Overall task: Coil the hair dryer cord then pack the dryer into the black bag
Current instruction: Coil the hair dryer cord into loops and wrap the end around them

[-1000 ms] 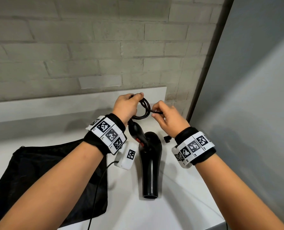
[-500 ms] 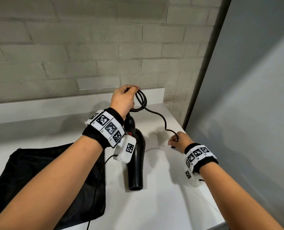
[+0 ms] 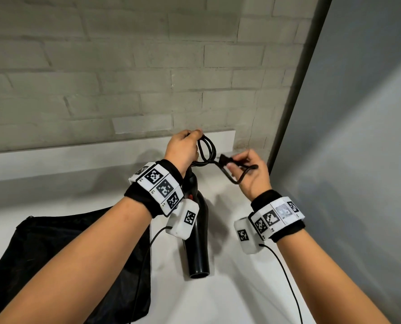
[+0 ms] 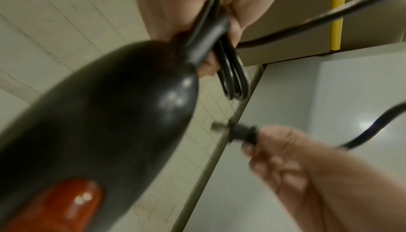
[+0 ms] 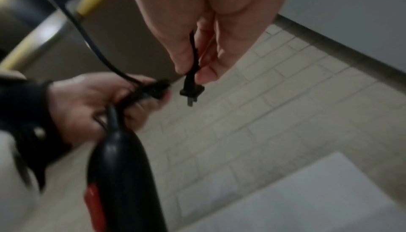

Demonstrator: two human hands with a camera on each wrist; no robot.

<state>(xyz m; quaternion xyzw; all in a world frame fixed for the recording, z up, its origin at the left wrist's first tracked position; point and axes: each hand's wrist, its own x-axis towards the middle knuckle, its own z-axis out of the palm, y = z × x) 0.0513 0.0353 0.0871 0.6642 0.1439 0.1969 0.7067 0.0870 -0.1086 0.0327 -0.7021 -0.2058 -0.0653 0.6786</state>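
Lying below the left forearm, the black bag (image 3: 61, 258) leaves bare counter (image 3: 230, 298) under the right. The hair dryer (image 3: 198, 242) hangs from the left hand (image 3: 183, 150), which grips the coiled cord (image 3: 207, 149); the right hand (image 3: 251, 176) pinches the plug (image 5: 191, 89) just beside it, a grey wall (image 3: 358, 136) close on its right.

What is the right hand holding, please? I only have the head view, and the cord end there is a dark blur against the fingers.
Observer: The right hand pinches the cord just behind the plug; the right wrist view shows its two flat prongs pointing away from the palm.
Operator: Thank you. Is the coil in the left hand only loops of cord?
Observer: No. In the left wrist view the left hand grips the loops together with the thick sleeve where the cord leaves the dryer.
Operator: Can you see the dryer's switch?
Observer: Yes, a red switch on the handle, facing the left wrist camera.
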